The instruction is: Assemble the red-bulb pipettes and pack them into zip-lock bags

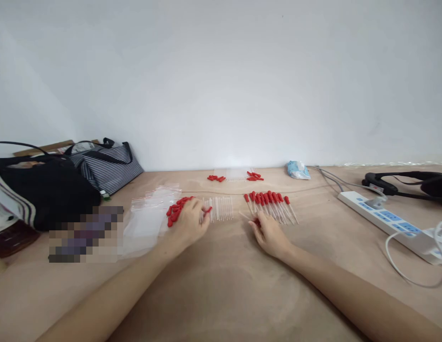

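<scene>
My left hand [190,222] is closed, pinching a small red rubber bulb [208,209] between thumb and fingertips. Beside and partly behind it lies a pile of similar red bulbs [175,216]. A row of clear dropper tubes [222,209] lies just right of that hand. In my right hand [271,236], the fingers are closed on a thin clear dropper tube [245,215], its end pointing left. Behind the right hand rests a fanned group of droppers with red bulbs [274,202], partly hidden by the fingers.
Clear zip bags [144,228] lie left of the bulbs. More red bulbs [216,178] and tubes sit near the wall, with a blue-white tissue pack [298,170]. A power strip [388,221] with cables is on the right, a striped bag [110,166] on the left.
</scene>
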`<state>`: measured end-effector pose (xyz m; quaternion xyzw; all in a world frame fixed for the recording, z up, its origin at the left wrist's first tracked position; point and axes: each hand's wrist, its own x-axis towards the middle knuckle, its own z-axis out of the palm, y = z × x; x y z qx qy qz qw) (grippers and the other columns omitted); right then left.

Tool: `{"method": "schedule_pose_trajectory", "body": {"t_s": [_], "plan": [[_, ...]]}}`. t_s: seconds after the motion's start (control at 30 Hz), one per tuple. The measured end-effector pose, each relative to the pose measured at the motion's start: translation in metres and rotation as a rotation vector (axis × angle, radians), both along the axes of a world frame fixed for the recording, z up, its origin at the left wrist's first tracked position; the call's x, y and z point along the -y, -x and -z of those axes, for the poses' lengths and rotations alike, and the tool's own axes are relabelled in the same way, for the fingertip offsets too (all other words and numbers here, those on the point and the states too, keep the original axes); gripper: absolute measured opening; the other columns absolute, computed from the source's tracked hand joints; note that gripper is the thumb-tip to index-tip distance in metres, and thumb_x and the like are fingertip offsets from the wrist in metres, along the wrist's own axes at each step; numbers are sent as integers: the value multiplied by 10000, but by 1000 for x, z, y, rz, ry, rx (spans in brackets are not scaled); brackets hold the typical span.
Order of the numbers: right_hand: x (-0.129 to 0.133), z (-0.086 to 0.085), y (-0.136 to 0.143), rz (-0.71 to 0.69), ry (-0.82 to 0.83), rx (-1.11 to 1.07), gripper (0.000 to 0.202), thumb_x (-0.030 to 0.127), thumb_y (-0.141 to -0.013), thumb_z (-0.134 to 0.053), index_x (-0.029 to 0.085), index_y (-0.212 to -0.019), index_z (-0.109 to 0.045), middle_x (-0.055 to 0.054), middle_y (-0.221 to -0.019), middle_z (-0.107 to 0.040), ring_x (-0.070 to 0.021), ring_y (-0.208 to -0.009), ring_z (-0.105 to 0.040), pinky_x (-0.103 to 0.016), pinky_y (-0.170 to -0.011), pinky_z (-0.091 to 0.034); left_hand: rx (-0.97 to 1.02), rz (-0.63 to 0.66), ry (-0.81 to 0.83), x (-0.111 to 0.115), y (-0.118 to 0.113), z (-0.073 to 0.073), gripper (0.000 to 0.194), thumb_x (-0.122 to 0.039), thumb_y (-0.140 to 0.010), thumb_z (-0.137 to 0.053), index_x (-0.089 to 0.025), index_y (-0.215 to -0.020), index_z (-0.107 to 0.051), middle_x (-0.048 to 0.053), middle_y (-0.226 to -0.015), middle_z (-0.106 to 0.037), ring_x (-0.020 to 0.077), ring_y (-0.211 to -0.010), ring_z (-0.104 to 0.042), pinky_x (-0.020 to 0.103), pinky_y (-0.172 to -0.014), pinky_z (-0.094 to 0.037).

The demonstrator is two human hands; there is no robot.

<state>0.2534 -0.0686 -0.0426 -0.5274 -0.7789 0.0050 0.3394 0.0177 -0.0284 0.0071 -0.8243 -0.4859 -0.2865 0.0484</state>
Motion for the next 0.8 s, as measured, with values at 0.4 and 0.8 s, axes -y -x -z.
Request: {"method": "schedule_pose_trajectory", "body": {"t_s": [0.4, 0.8], "plan": [[11, -3, 7, -356, -15, -3, 227, 171, -865, -386, 189, -1023, -547, -47, -815, -597, -148, -752, -541, -285, -691, -378, 172, 472, 241, 35, -19, 29, 215, -137, -859, -366, -179, -1017, -506, 47, -910, -539, 142, -820, -533, 264, -751, -436], [15, -5, 9, -375, 15, 9, 215, 178, -846, -421, 185, -1012, -557, -30, -803, -612, -132, -719, -529, -291, -696, -317, 220, 418, 297, 36, -18, 24, 119, -199, -859, -418, -173, -847, -533, 11, -789, -588, 134, -731, -551, 243, -684, -429]]}}
